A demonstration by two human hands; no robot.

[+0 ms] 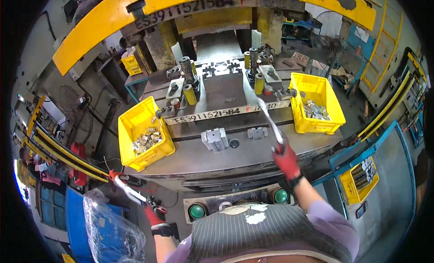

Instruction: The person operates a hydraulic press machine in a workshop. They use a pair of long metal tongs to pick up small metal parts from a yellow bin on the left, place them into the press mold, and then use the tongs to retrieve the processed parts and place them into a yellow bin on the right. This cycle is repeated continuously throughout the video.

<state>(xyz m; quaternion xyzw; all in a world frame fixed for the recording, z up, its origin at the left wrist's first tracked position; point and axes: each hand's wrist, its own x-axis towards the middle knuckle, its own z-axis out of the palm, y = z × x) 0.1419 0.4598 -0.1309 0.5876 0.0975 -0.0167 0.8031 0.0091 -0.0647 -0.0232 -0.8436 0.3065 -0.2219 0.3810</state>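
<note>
Nearest us, our red-gloved left hand [156,213] is closed round a slim silver tool with a red end [129,190]; farther up, our red-gloved right hand [285,162] grips a long silver tool [271,121], pointing toward the dark steel die plate [221,92]. We'd best steady that tip, avoiding the yellow cylindrical post [259,84].

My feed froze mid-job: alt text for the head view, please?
The person's red-gloved right hand holds a long pale tool over a metal press bed; the left hand holds another pale tool off its front left. Yellow bins of metal parts stand at both sides.
</note>
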